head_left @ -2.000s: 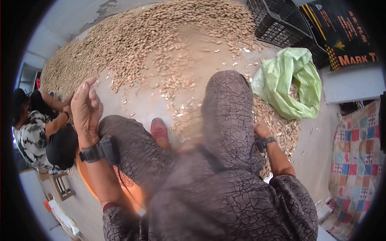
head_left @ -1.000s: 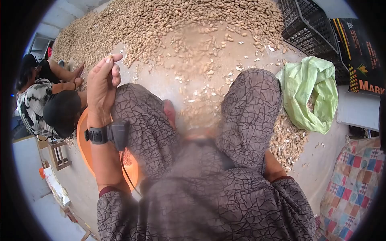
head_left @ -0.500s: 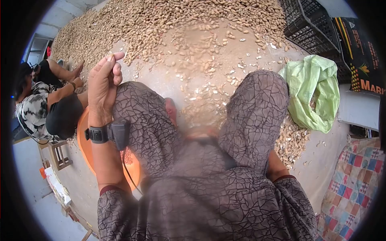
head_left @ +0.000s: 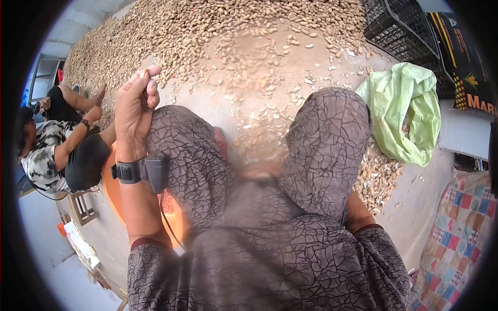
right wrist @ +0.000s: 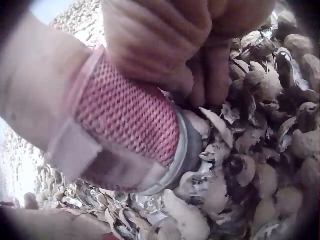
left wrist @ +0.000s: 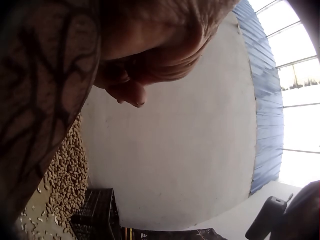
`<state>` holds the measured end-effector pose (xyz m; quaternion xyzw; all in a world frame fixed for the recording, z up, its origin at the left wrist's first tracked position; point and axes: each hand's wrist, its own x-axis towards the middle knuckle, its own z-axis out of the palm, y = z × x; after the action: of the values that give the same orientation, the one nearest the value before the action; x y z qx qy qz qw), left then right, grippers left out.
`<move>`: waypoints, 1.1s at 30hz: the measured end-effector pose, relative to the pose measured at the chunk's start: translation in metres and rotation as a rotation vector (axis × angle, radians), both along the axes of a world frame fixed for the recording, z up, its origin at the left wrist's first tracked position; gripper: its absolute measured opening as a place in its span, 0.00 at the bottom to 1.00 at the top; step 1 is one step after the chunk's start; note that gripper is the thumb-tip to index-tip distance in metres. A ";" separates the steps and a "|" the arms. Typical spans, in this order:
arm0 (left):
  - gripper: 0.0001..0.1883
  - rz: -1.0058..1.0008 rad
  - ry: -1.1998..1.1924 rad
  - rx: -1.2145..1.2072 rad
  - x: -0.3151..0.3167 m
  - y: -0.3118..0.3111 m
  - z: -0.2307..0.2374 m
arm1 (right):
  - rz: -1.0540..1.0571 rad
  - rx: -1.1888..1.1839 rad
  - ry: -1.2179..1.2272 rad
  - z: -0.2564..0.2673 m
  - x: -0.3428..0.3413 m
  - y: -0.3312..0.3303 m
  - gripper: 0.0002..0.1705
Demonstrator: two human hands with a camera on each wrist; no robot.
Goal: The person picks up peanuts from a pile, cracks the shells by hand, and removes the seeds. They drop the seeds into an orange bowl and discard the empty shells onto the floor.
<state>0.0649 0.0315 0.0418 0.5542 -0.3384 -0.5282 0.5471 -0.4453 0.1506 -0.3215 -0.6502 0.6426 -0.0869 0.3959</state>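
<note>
Palm up beside the knee, my left hand (head_left: 135, 111) has its fingers loosely curled and the thumb against the index finger; no held object shows. The left wrist view shows the same hand (left wrist: 155, 50) from below, in front of a wall. My right hand (right wrist: 175, 45) hangs over peanut shells (right wrist: 265, 180) with its fingers pointing down and their tips at the shells, next to a pink mesh shoe (right wrist: 130, 115). Nothing is visibly gripped there. In the head view the knee hides this hand; the shells (head_left: 376, 181) lie beside the leg.
A large peanut heap (head_left: 207, 26) spreads ahead. At the right are a green sack (head_left: 381, 109), a black crate (head_left: 402, 31) and a patchwork cloth (head_left: 456, 228). An orange basin (head_left: 114, 202) stands at the left, near another seated person (head_left: 46, 150).
The head view has shifted, then steadied. My left hand has stayed raised by the knee, its fingers more curled than at first. My right hand has gone out of sight behind the leg.
</note>
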 end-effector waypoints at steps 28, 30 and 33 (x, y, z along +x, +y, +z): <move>0.17 0.009 0.114 0.028 0.002 -0.006 -0.005 | -0.127 -0.020 0.036 0.013 -0.007 0.008 0.10; 0.18 0.000 0.071 0.025 0.002 -0.004 -0.004 | -0.132 -0.028 0.035 0.015 -0.006 0.006 0.10; 0.18 -0.006 0.065 0.028 0.009 -0.002 -0.006 | -0.142 -0.038 0.029 0.018 -0.004 0.002 0.10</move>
<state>0.0740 0.0291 0.0359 0.5434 -0.3145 -0.5523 0.5485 -0.4494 0.1530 -0.3039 -0.6117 0.6910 -0.1172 0.3669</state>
